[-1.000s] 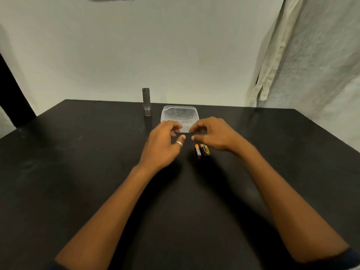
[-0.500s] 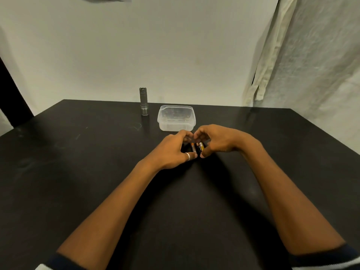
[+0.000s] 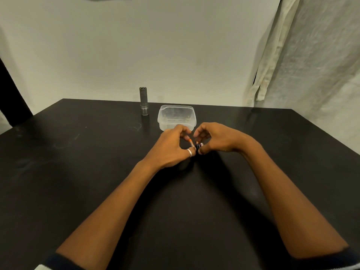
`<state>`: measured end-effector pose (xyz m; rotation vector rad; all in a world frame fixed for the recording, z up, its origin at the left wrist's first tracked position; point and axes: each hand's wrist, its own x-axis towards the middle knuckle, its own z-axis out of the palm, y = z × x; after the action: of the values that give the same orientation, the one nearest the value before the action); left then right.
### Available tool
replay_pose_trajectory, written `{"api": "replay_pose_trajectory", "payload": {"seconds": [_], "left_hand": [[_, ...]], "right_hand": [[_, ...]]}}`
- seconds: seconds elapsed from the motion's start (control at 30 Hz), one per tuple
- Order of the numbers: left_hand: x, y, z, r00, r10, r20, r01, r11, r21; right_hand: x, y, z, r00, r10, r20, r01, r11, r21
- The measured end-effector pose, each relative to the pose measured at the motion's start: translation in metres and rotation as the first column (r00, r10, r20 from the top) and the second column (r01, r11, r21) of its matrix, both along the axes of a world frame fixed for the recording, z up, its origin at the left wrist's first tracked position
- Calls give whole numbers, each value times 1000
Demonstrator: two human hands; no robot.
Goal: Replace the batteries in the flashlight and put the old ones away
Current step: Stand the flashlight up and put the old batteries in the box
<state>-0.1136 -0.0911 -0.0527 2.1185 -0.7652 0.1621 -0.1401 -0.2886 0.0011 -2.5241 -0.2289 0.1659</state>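
Observation:
A grey metal flashlight [image 3: 144, 101] stands upright near the table's far edge. To its right sits a clear plastic container [image 3: 176, 117] with small items faintly visible inside. Just in front of the container, small batteries lie between my two hands. My left hand [image 3: 171, 148], with a ring on one finger, pinches an orange-tipped battery [image 3: 190, 142]. My right hand [image 3: 216, 139] curls its fingers around a dark battery [image 3: 198, 146]. How many batteries lie under the fingers is hidden.
The black table [image 3: 78, 172] stretches wide on both sides of my arms. A pale wall rises behind it, and a light curtain [image 3: 303, 55] hangs at the right.
Both hands dropped from the container's front edge onto the batteries and closed around them. The batteries, earlier lying exposed beside my right hand, are now partly covered by fingers.

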Motion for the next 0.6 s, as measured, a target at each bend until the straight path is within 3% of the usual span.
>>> {"api": "replay_pose_trajectory", "payload": {"seconds": [0.13, 0.23, 0.43, 0.6], "left_hand": [[12, 6, 19, 975, 190, 114, -173, 974, -145], [33, -1, 41, 946, 311, 90, -296, 944, -148], [87, -41, 67, 905, 384, 183, -425, 844, 327], [107, -62, 53, 896, 408, 176, -436, 736, 518]], "right_hand": [[1, -4, 4, 998, -28, 50, 23, 994, 106], [5, -9, 4, 994, -68, 82, 50, 979, 199], [17, -16, 0, 975, -151, 160, 99, 951, 294], [26, -15, -6, 956, -176, 235, 114, 960, 255]]}}
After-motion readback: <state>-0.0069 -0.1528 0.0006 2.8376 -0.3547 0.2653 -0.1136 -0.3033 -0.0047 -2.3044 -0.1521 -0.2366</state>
